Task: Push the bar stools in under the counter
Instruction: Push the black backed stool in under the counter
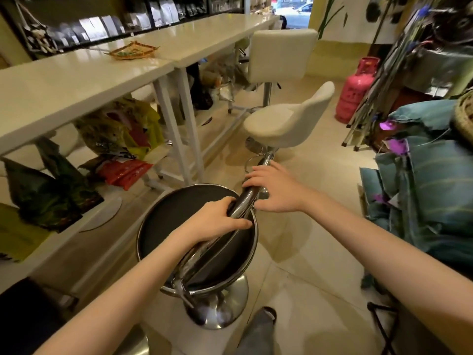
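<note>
Both hands on the black stool's chrome backrest, out from the counter.

The left hand (220, 219) is wrapped around the chrome bar (240, 203); the right hand (275, 187) lies flat over it further along, fingers spread. The black stool (179, 221) stands on the floor beside the white counter (76, 80), not under it. Two cream stools (279, 124) stand beyond, near a pink gas cylinder (354, 90).
</note>
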{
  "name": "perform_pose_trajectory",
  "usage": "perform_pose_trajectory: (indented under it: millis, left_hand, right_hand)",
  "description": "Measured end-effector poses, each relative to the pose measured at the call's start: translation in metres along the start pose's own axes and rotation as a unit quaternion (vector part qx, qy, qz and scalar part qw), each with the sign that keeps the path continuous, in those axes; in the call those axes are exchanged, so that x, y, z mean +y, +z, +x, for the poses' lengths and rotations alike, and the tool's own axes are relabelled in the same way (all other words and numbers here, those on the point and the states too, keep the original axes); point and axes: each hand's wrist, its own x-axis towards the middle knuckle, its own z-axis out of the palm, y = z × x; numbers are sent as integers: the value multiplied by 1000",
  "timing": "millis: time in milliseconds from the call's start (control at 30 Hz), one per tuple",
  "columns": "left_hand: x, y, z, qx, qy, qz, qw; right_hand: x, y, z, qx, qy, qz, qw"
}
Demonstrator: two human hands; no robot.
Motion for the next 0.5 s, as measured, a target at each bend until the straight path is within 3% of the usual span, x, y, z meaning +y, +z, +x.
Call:
perform_pose_trajectory:
  millis: [167, 500]
  left_hand:
    - [-9, -3, 2, -13, -6, 4, 1000]
    - [-17, 2, 3, -10, -28, -43, 999]
  right_hand:
    - [9, -5, 19, -55, -66, -83, 993]
    - [37, -11, 48, -67, -224, -136, 963]
